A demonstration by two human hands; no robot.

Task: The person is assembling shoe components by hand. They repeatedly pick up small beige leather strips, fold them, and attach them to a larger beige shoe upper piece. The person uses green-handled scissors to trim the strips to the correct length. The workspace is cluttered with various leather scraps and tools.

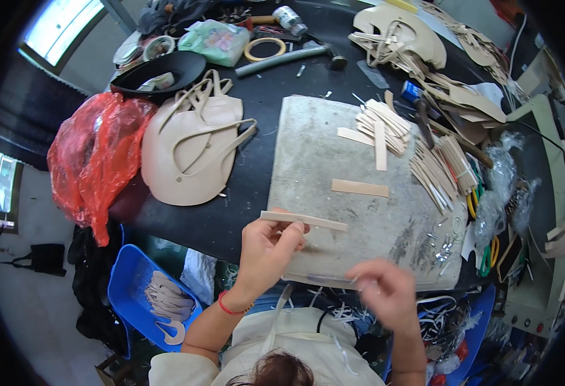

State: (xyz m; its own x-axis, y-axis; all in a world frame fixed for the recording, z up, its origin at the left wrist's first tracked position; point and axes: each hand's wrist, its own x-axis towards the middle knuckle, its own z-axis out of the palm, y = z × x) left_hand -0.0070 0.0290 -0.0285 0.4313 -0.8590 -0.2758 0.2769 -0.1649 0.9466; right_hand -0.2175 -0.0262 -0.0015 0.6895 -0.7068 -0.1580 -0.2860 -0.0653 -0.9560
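My left hand [276, 248] pinches a narrow beige leather strip [324, 222] between thumb and fingers, over the front of a worn grey work board [305, 154]. My right hand [385, 289] is at the board's front edge, apart from that strip. Its fingers are smeared by motion, so whether they hold anything is hidden. A second strip [359, 188] lies flat on the board beyond the held one. Farther back, a loose pile of similar strips [385, 122] rests on the board, with bundled strips [456, 164] at its right side.
Small metal pieces [446, 248] lie at the board's right front. Left of it are stacked beige bag panels [189, 154] and a red plastic bag [96, 154]. A hammer [282, 61] lies behind. Below the table's left edge sits a blue bin [128, 276] holding beige pieces.
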